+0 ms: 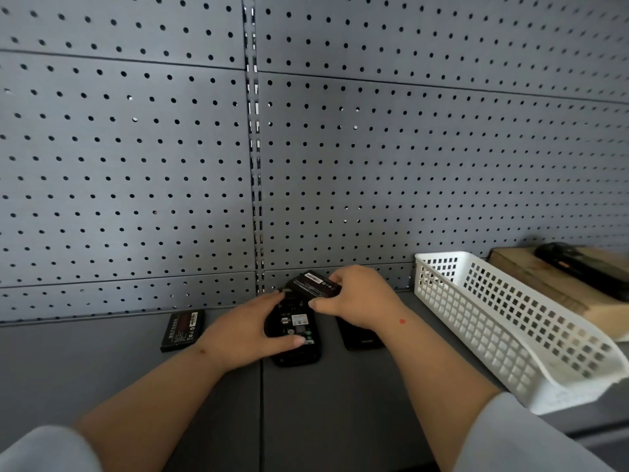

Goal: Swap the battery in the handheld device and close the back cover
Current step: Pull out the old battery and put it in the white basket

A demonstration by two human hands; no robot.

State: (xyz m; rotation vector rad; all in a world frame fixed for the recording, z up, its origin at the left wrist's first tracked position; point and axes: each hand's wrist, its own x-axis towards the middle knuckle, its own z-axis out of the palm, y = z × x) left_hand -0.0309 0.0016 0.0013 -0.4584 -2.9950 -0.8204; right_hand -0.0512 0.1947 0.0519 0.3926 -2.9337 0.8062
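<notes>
A black handheld device (295,338) lies face down on the grey shelf, its battery bay uncovered and labels showing inside. My left hand (245,330) grips the device's left side, thumb across its lower part. My right hand (357,296) holds a black battery (315,285) tilted over the device's far end. A second black battery (183,329) lies flat on the shelf to the left. The black back cover (360,337) lies right of the device, partly hidden under my right wrist.
A white perforated plastic basket (493,321) stands at the right. Behind it a cardboard box (558,284) carries another black device (585,267). A grey pegboard wall (170,165) rises close behind the shelf (102,369).
</notes>
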